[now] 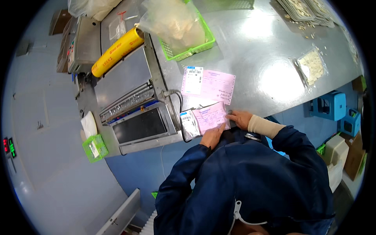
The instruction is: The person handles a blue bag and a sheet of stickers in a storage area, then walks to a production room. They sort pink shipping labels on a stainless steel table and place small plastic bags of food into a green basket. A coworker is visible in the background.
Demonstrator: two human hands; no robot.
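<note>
Both hands press flat on a pink form (pixel 210 117) at the counter (pixel 258 51) edge: left hand (pixel 212 136) and right hand (pixel 239 118), fingers spread, grasping nothing. Beside the left fingers, a small pouch (pixel 189 124) overhangs and could slide off if nudged.

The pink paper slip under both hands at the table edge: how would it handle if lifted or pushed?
The pink paper slip looks thin and flat, so it would probably flop when lifted by one corner. It seems very light. On the smooth metal table it would likely slide easily; the left hand and right hand pin it.

green basket (pixel 203 44), yellow film roll (pixel 117 51)
</note>
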